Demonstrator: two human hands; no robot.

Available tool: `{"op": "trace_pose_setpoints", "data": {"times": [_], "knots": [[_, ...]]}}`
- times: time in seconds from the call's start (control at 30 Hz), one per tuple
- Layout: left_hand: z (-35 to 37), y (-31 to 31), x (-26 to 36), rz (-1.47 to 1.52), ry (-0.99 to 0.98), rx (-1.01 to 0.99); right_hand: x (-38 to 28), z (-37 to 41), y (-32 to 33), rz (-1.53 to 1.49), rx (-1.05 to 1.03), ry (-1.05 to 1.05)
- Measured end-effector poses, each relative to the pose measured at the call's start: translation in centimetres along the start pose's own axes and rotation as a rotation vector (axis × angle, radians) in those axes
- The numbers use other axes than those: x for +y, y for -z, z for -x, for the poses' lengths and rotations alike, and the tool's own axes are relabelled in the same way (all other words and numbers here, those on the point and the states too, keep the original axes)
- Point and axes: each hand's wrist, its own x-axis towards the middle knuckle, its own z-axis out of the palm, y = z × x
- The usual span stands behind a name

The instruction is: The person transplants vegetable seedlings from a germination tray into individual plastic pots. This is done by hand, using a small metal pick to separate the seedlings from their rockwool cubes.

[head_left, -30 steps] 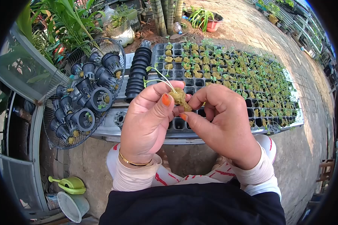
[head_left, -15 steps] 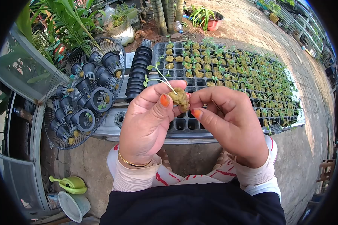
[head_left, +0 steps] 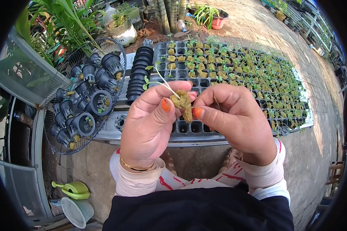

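Sponge plug (head_left: 182,102), tan, fibrous and ragged, is what I see in the head view, pinched by my left hand (head_left: 152,123), thumb against fingers. Its thin pale stem with small green leaves arches off leftward. My right hand (head_left: 235,119) nips the plug's hanging lower strip. Behind the grip lies a black gridded seedling tray (head_left: 185,128). Left of it stand ribbed stacked net pots (head_left: 139,73) and a wire fan guard (head_left: 108,48) holding pots. Below is rough concrete.

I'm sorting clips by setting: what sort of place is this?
Probably an outdoor plant nursery, perhaps hydroponic: a black seedling tray full of sprouts, a wire basket of black net pots, and a seedling plug pinched between left hand and right hand.
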Motion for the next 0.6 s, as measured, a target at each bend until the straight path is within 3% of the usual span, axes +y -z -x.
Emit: {"op": "trace_pose_setpoints", "data": {"times": [0.3, 0.6], "knots": [[0.05, 0.21, 0.1, 0.031, 0.048, 0.03, -0.28, -0.19, -0.49, -0.161, -0.006, -0.05], [0.04, 0.29, 0.24, 0.0, 0.067, 0.035, -0.03, -0.2, 0.01, -0.078, -0.022, -0.034]]}}
